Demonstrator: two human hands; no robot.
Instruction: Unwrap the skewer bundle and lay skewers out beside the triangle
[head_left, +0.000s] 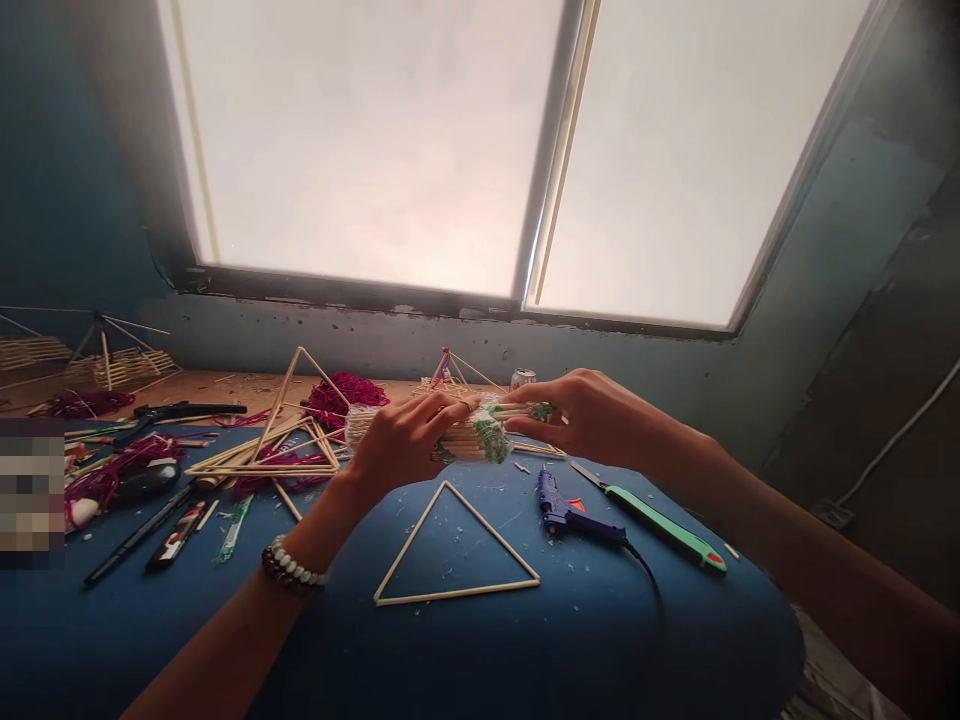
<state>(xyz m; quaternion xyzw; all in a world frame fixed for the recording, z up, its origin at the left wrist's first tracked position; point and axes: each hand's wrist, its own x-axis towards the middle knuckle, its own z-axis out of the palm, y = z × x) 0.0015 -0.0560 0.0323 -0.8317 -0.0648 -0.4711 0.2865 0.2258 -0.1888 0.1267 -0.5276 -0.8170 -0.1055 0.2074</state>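
A clear plastic pack of thin wooden sticks [469, 442] with green print is held up over the blue table. My left hand [405, 430], with beaded bracelets on its wrist, is wrapped round the pack's middle. At the pack's right end, my right hand [581, 415] pinches several wooden sticks [525, 410] that show there; whether they are out of the plastic I cannot tell. Below the hands a triangle of glued sticks [457, 598] lies flat. To its right rest a blue glue gun [574, 515] and a green-handled knife [664, 525].
On the left are stick frames [262, 468], magenta yarn [346, 400], a black pen-like tool [139, 535] and a dark printed packet [176, 535]. A can [523, 378] stands behind my hands. The glue gun's cord hangs toward the front of the blue tabletop [600, 640].
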